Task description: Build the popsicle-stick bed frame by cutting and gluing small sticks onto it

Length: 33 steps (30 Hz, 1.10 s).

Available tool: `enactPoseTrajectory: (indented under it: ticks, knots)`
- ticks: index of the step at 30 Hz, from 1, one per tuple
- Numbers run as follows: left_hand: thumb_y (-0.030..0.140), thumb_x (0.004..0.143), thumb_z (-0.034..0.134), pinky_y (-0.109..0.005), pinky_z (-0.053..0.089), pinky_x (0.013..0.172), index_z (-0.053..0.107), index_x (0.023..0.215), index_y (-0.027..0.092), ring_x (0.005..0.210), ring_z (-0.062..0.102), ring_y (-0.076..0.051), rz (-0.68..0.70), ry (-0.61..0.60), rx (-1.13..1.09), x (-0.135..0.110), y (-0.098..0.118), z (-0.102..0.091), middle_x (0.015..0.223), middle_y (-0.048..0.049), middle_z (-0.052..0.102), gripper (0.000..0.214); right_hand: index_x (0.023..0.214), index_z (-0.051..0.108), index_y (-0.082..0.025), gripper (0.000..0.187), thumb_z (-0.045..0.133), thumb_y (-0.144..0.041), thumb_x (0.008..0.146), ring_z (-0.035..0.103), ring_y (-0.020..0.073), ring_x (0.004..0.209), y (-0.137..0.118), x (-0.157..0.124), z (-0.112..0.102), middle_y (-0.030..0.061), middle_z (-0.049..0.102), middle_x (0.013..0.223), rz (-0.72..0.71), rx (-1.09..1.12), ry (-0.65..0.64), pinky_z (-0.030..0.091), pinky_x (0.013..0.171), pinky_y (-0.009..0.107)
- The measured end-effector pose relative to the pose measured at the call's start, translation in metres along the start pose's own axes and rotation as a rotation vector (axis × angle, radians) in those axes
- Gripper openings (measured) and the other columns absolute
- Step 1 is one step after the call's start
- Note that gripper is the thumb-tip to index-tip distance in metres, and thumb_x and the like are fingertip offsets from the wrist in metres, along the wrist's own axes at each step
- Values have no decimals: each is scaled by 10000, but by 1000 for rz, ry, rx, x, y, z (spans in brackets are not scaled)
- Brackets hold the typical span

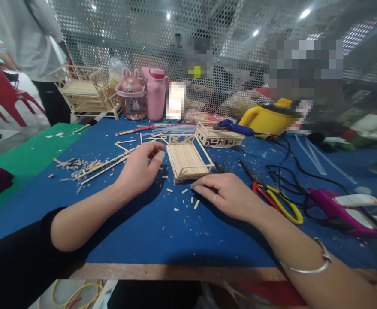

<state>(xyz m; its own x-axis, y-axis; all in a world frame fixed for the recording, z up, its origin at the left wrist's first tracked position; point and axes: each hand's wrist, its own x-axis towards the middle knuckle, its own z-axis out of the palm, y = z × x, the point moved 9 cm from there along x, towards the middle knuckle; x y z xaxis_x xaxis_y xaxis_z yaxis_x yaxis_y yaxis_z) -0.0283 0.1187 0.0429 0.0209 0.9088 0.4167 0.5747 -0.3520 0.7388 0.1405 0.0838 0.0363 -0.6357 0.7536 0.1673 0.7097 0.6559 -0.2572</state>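
Note:
A small bed-like frame of wooden sticks (pixel 188 159) lies on the blue table cover (pixel 162 223) in the middle. My left hand (pixel 140 169) rests just left of it, fingers curled loosely, thumb and forefinger close together near the frame's left corner; I cannot see anything between them. My right hand (pixel 228 194) lies flat on the cover just in front of the frame's right corner, fingers stretched out to the left and together. A ring shows on one finger and a metal bangle (pixel 313 266) on the wrist.
Loose sticks and offcuts (pixel 91 167) lie to the left. Red-and-yellow cutters (pixel 278 199), black cable (pixel 291 171), a purple glue gun (pixel 336 208) sit right. Behind: another stick frame (pixel 217 136), blue glue gun (pixel 233 126), pink bottles (pixel 143 94), stick furniture (pixel 85 92), mesh screen, people.

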Motion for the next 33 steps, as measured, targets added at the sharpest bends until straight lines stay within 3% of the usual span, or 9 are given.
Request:
enactPoseTrajectory:
  ticks: [4, 8, 12, 16, 19, 27, 33]
  knots:
    - [302, 881, 455, -264, 439, 644, 577, 1028, 174, 692, 540, -134, 12, 245, -108, 10, -11, -29, 804, -22, 608, 230, 1005, 705, -237, 241, 509, -301, 880, 674, 178, 879, -4, 5, 6, 20, 734, 983, -19, -43, 31, 490, 767, 285]
    - [317, 887, 441, -237, 400, 564, 568, 997, 177, 598, 476, -108, -1, 303, -169, 15, -21, -36, 726, 2, 552, 219, 927, 720, -239, 191, 554, -293, 851, 679, 194, 822, -14, 11, 18, 25, 744, 905, -11, -159, -13, 484, 691, 290]
    - [280, 864, 461, -252, 437, 611, 573, 1001, 172, 664, 510, -117, 16, 155, -200, 10, -11, -20, 783, -13, 578, 207, 853, 699, -202, 187, 528, -275, 870, 669, 175, 793, -23, 9, 11, 33, 733, 860, -52, -146, 54, 472, 673, 273]
    - [197, 775, 547, -277, 483, 695, 587, 1023, 175, 805, 555, -149, 87, -171, -129, -5, 11, 15, 915, -50, 600, 252, 908, 700, -216, 182, 532, -281, 875, 672, 156, 821, -11, -3, -21, 19, 738, 899, 41, 0, 415, 487, 741, 266]
    - [188, 728, 600, -296, 499, 722, 589, 1026, 180, 828, 559, -161, 124, -310, -65, -16, 19, 34, 934, -51, 595, 298, 894, 718, -232, 163, 566, -270, 850, 682, 156, 794, 2, -8, -26, 2, 747, 889, 128, 62, 521, 501, 739, 267]
    - [209, 777, 593, -277, 493, 665, 619, 840, 173, 727, 570, -129, 131, -291, -44, -17, 17, 42, 866, -22, 578, 77, 909, 740, -256, 176, 584, -286, 832, 699, 169, 786, 14, -1, -15, -7, 750, 893, 207, 287, 530, 539, 738, 285]
    - [195, 785, 595, -265, 498, 662, 640, 805, 176, 716, 575, -120, 131, -289, -53, -17, 18, 40, 854, -16, 576, 53, 915, 741, -252, 170, 596, -269, 827, 698, 174, 838, 17, 2, -9, -8, 747, 917, 203, 303, 508, 531, 798, 296]
